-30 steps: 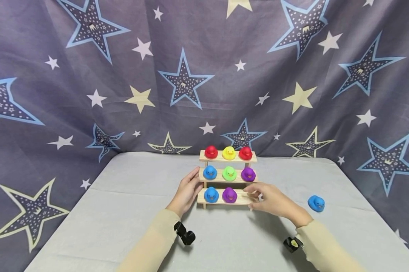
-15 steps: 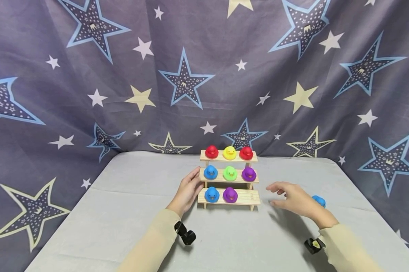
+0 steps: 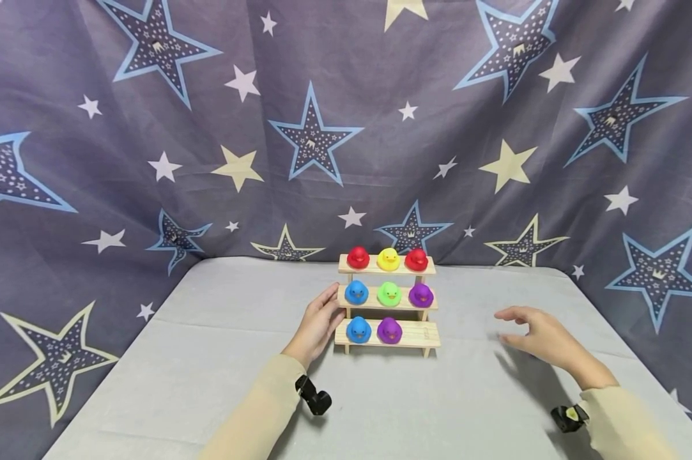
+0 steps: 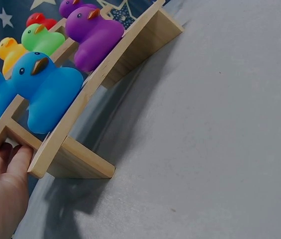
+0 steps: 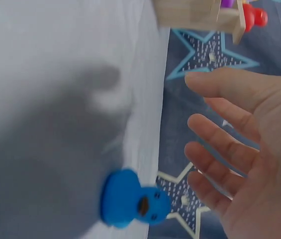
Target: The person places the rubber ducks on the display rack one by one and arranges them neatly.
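A three-tier wooden display stand (image 3: 420, 333) stands on the table, bearing several rubber ducks. My left hand (image 3: 315, 324) grips its left side, with the fingers (image 4: 18, 162) curled at the side frame. On the bottom tier sit a blue duck (image 3: 359, 329) and a purple duck (image 3: 389, 330), with bare wood at the right end. Away to the right, my right hand (image 3: 544, 338) hovers over the table, fingers apart and holding nothing. A loose blue duck (image 5: 123, 198) lies near it in the right wrist view; the hand hides this duck in the head view.
The middle tier carries a blue duck (image 3: 356, 292), a green duck (image 3: 389, 293) and a purple duck (image 3: 421, 295). Two red ducks flank a yellow duck (image 3: 388, 259) on top. Behind the grey-covered table (image 3: 219, 383) hangs a star-patterned curtain (image 3: 380, 57).
My right hand has moved from the bottom tier's right end out to the right, over the loose blue duck. The left hand has stayed on the stand.
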Available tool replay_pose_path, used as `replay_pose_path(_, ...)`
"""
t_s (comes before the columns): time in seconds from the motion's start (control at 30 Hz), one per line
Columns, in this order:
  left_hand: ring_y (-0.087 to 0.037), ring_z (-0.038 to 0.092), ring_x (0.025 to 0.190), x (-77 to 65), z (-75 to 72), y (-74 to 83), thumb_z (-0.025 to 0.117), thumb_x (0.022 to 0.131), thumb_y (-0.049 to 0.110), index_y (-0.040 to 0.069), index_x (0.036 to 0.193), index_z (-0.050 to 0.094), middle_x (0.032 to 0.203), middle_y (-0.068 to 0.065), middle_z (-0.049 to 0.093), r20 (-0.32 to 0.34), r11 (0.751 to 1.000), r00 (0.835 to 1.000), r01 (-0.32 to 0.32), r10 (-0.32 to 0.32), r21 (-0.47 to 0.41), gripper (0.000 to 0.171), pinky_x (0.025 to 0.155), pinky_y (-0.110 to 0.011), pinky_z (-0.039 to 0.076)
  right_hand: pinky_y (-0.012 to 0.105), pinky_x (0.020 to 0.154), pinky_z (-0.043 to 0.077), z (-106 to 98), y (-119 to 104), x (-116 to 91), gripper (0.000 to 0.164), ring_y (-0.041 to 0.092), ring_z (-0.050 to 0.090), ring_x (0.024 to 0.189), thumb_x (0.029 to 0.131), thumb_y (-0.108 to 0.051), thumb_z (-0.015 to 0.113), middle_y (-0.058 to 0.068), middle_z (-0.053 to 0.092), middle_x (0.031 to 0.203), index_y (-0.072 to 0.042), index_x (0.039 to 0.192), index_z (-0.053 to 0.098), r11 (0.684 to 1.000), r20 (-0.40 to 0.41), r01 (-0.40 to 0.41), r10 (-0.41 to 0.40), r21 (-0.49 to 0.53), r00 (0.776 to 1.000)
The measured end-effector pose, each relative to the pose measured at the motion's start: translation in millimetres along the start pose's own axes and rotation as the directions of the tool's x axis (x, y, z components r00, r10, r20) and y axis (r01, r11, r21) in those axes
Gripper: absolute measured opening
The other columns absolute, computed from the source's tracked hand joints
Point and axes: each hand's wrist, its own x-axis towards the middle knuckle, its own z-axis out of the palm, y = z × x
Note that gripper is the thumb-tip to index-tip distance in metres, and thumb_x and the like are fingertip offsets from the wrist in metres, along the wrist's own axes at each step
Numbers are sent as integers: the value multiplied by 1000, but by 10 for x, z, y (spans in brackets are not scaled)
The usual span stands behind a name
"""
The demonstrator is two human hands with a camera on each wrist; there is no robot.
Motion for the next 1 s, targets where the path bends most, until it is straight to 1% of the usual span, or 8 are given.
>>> replay_pose_path(0.17, -34, 29, 146, 4, -2, 4, 38, 105, 3, 0, 157, 25, 160, -22, 25, 0, 1000, 1000, 0, 0, -1, 54, 119, -41, 33, 62, 81, 55, -37, 140, -46, 44, 48, 60, 104, 82, -14, 83, 25, 64, 121, 1, 120, 68, 999, 4, -26, 26, -21, 1000)
replay_pose_path(0.37, -34, 28, 146, 12, -15, -11, 38, 106, 3, 0, 157, 24, 160, -22, 25, 3, 1000, 1000, 3, -3, 3, 54, 119, -41, 33, 65, 82, 53, -36, 280, -98, 52, 52, 58, 103, 78, -14, 85, 31, 61, 122, 5, 123, 65, 999, -5, -35, 35, -19, 999)
replay_pose_path(0.47, -34, 28, 146, 17, -14, -10, 38, 106, 3, 1, 157, 25, 160, -21, 25, 0, 1000, 1000, 4, -4, 6, 53, 119, -41, 33, 66, 83, 52, -37, 340, -119, 57, 54, 57, 105, 78, -17, 86, 33, 58, 122, 5, 124, 63, 998, 18, -61, 61, -20, 998)
replay_pose_path(0.7, -33, 29, 146, 22, -19, -13, 39, 106, 3, 2, 158, 26, 160, -20, 26, -4, 1000, 1000, 9, -9, 7, 53, 119, -40, 34, 70, 88, 48, -33, 409, -171, 63, 57, 50, 114, 77, -22, 87, 37, 51, 126, 4, 128, 60, 992, 92, -123, 124, -20, 988)
replay_pose_path(0.8, -33, 29, 146, 15, -15, -9, 39, 106, 3, 1, 158, 26, 160, -21, 26, -4, 1000, 1000, 9, -9, 5, 53, 119, -40, 34, 68, 88, 49, -26, 438, -186, 64, 55, 51, 113, 76, -22, 87, 37, 51, 126, 3, 128, 60, 990, 95, -137, 138, -22, 986)
replay_pose_path(1.0, -34, 28, 146, -1, -7, 2, 39, 105, 3, 1, 157, 25, 161, -21, 24, -2, 1000, 1000, 5, -5, -4, 54, 119, -41, 33, 53, 80, 53, -2, 505, -202, 61, 46, 57, 102, 74, -20, 88, 34, 56, 116, 5, 124, 62, 990, 88, -138, 141, -44, 986)
